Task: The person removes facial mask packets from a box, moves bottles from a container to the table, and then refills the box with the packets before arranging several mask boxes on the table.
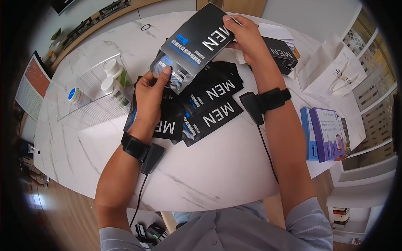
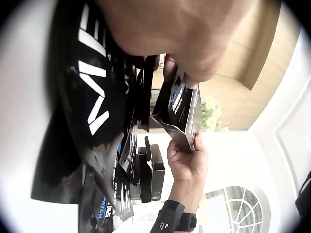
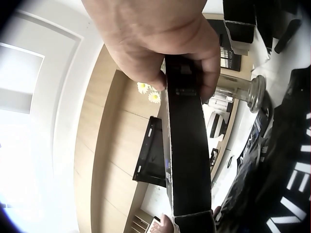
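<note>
A black MEN box (image 1: pixel 199 37) is held up at a tilt above the table. My right hand (image 1: pixel 247 39) grips its upper right end, thumb on the front face and fingers behind, as the right wrist view also shows. At the box's open lower end, my left hand (image 1: pixel 153 90) pinches a shiny black sachet (image 1: pixel 171 77) that sticks partly out of it, thumb on top; the rest is hidden inside the box. Beneath both hands, several black MEN sachets (image 1: pixel 213 115) lie fanned out over one another on the marble table (image 1: pixel 201 167).
A clear ribbed tray (image 1: pixel 94 111) with white bottles (image 1: pixel 111 85) stands at the left. To the right are another black MEN box (image 1: pixel 280 54), a white paper bag (image 1: pixel 333 77) and purple and blue boxes (image 1: pixel 331 134). A black ring (image 1: pixel 145 27) lies at the back.
</note>
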Motion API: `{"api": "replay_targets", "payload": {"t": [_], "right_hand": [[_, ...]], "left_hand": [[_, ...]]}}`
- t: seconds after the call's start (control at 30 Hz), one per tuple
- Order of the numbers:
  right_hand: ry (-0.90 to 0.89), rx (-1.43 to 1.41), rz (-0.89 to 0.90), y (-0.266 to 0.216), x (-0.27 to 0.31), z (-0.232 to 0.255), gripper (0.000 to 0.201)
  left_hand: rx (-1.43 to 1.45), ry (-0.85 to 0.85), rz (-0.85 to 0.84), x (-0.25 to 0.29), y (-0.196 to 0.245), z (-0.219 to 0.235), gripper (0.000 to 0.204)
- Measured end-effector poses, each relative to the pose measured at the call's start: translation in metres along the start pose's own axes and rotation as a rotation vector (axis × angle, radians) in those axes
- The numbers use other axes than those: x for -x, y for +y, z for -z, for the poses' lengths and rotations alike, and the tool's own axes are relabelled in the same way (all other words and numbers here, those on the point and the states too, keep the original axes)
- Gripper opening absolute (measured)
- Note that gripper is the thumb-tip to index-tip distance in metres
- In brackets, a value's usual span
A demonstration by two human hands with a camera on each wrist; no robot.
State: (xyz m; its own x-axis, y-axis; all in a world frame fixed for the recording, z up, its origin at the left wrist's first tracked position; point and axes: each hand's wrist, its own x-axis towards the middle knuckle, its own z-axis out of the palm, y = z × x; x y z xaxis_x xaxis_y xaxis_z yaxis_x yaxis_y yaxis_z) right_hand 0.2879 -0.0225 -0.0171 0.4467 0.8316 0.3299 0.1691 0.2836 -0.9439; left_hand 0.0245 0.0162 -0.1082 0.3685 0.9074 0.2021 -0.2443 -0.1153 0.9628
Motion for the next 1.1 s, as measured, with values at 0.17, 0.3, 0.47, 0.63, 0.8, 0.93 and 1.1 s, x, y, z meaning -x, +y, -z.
{"api": "replay_targets", "payload": {"t": [0.17,0.3,0.47,0.63,0.8,0.93,1.1], "right_hand": [[0.057,0.026,0.019,0.008,-0.011,0.011,0.042],[0.15,0.057,0.037,-0.003,-0.011,0.036,0.043],[0.295,0.08,0.045,-0.008,-0.017,0.067,0.043],[0.321,0.055,0.028,-0.016,-0.016,0.085,0.04],[0.176,-0.037,0.026,0.002,-0.03,0.076,0.037],[0.019,-0.095,0.029,0.004,-0.012,0.02,0.039],[-0.003,-0.021,0.023,0.004,0.001,-0.011,0.041]], "left_hand": [[0.06,0.019,-0.007,-0.005,-0.012,0.007,0.02],[0.118,0.077,-0.024,-0.003,-0.008,0.001,0.015],[0.093,0.072,-0.046,-0.004,-0.011,0.005,0.023],[0.005,0.152,-0.083,0.002,-0.002,-0.002,0.034],[-0.009,0.165,-0.163,-0.004,-0.004,-0.001,0.03],[0.013,0.091,-0.049,-0.002,0.001,0.002,0.038],[0.091,0.077,-0.026,0.001,0.004,-0.005,0.026]]}}
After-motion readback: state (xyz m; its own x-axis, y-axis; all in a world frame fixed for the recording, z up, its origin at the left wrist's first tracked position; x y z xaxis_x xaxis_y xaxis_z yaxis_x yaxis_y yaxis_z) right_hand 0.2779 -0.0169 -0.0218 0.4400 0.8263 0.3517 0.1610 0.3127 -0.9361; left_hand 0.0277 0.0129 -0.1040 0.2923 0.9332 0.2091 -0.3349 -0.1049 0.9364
